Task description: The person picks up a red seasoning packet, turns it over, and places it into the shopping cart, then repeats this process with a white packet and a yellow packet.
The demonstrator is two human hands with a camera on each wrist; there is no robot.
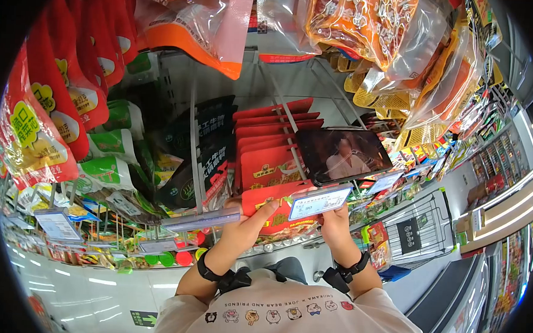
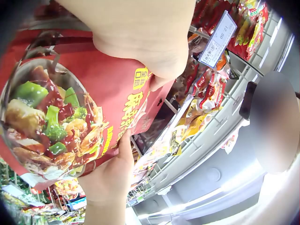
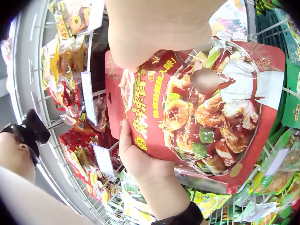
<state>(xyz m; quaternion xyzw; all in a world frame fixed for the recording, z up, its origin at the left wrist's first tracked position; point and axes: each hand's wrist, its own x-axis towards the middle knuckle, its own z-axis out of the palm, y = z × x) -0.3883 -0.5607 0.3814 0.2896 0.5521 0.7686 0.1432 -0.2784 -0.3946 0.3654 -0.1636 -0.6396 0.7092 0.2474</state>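
Observation:
A red food packet (image 1: 262,197) hangs low between both hands, partly behind a price label (image 1: 319,203). My left hand (image 1: 243,230) pinches its left edge, thumb on the front; my right hand (image 1: 337,232) grips the right side beneath the label. In the left wrist view the packet (image 2: 105,77) shows a bowl of food, with the left hand (image 2: 145,42) above and the right hand (image 2: 110,180) below. The right wrist view shows the packet (image 3: 159,136) with a chef's picture, between the right hand (image 3: 154,28) and the left hand (image 3: 145,164).
Similar red packets (image 1: 269,163) hang behind on metal hooks. A phone (image 1: 342,156) with a lit screen lies right of them. Large orange packs (image 1: 367,28) hang overhead, red pouches (image 1: 49,103) at the left. A shopping cart (image 1: 415,223) stands at the right.

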